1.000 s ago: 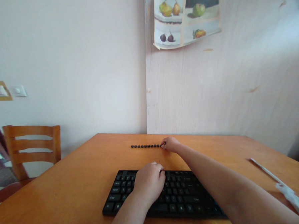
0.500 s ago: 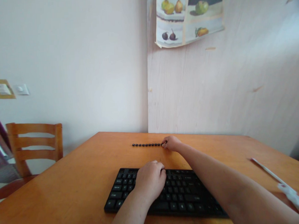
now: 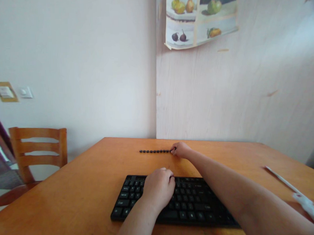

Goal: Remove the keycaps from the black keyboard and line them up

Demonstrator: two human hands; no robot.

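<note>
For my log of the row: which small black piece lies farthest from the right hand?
The leftmost piece, at the end away from the right hand; none lies beyond it.

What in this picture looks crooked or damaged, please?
The fruit poster hangs askew: its lower edge slants up toward the right. The pale panel behind it has brownish marks, perhaps damage.

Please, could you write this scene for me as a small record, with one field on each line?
left hand: on the keyboard, fingers curled; underside hidden
right hand: at the right end of the row; grip on a piece unclear
keyboard: black, under the left hand, partly covered by the right forearm
row: small black pieces in a line, beyond the keyboard
surface: wooden table
right side: thin pale stick
left side: wooden chair
wall: sheet of fruit pictures
</note>
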